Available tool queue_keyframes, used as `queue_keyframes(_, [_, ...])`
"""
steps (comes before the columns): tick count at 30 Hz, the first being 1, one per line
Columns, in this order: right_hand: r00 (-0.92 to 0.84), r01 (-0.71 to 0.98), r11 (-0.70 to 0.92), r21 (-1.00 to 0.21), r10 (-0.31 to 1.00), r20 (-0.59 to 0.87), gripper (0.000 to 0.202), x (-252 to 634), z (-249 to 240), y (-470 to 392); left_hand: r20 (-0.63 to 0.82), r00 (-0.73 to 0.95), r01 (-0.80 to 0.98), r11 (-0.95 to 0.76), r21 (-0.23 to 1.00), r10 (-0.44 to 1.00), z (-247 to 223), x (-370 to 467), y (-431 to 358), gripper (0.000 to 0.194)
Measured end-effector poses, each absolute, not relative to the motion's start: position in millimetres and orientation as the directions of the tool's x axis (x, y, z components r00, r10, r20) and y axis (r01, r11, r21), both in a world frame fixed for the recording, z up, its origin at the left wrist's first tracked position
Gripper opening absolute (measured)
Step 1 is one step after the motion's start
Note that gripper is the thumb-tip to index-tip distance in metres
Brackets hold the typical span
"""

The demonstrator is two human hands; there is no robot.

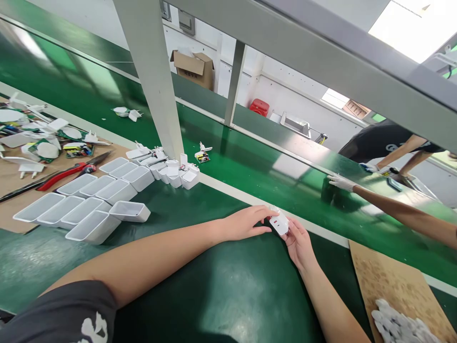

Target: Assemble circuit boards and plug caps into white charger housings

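Observation:
A white charger (279, 223) with two small port openings in its face is held up over the front of the green table. My right hand (299, 238) grips its right side between thumb and fingers. From the left, my left hand (248, 222) closes on its upper left edge, the thumb lying along the lower side. The charger's far side is hidden by the fingers. To the left stand several white open charger housings (85, 209) in slanted rows. Behind them is a cluster of housings with parts in them (173, 170).
Circuit boards and plug parts (44, 136) are heaped on cardboard at left, beside red-handled pliers (67, 174). A grey post (152, 71) rises from the table by a conveyor belt (246, 166). A co-worker's gloved hand (341, 182) rests beyond it. White pieces (400, 324) lie on cardboard at lower right.

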State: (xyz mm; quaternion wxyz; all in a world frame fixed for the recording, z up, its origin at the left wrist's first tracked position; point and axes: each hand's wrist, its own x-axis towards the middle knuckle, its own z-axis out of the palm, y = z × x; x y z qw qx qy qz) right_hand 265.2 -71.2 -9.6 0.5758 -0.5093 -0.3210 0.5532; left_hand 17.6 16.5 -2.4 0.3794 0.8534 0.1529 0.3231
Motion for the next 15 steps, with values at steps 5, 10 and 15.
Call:
queue_keyframes(5, [0.157, -0.261, -0.121, -0.958, 0.974, -0.166, 0.038, 263.2, -9.4, -73.0, 0.419, 0.737, 0.039, -0.652, 0.757, 0.530, 0.1, 17.2, 16.3, 0.040])
queue_keyframes(10, [0.167, -0.229, -0.090, -0.969, 0.977, -0.130, 0.037, 261.2, -10.7, -74.8, 0.433, 0.736, 0.035, -0.668, 0.744, 0.520, 0.0, 17.9, 17.6, 0.033])
queue_keyframes(15, [0.192, -0.205, -0.046, -0.978, 0.978, -0.086, 0.037, 259.6, -12.5, -75.3, 0.443, 0.744, 0.018, -0.678, 0.735, 0.501, -1.8, 18.7, 18.7, 0.028])
